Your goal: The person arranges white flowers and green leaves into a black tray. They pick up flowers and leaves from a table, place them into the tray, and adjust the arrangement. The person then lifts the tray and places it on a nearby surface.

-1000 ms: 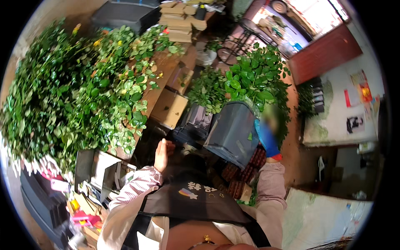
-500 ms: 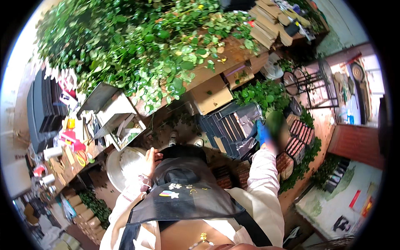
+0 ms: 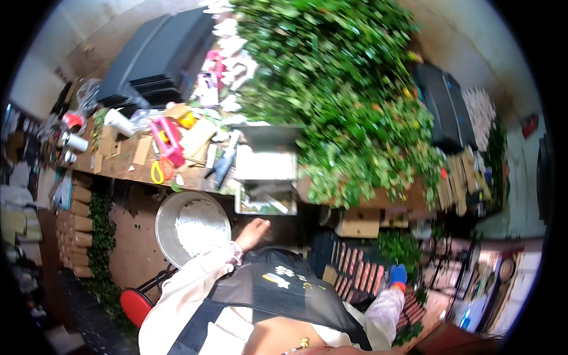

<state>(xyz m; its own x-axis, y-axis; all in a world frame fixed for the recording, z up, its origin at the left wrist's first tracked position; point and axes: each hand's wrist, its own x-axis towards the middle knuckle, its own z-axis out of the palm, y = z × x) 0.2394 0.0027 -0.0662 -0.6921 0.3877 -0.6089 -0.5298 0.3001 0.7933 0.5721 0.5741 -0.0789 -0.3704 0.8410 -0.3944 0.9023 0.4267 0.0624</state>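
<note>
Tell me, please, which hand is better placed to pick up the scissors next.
Probably the left hand: it looks bare and empty, just right of the basin in view, and nearer the scissors. The right hand, in a blue glove, is farther off, toward the person's right.

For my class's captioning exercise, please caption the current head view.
Bare left hand beside a round basin, blue-gloved right hand lower right, before a workbench heaped with leafy greenery.

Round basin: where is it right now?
In the head view, left of centre: the round basin is just left of the left hand, above the red seat.
</note>
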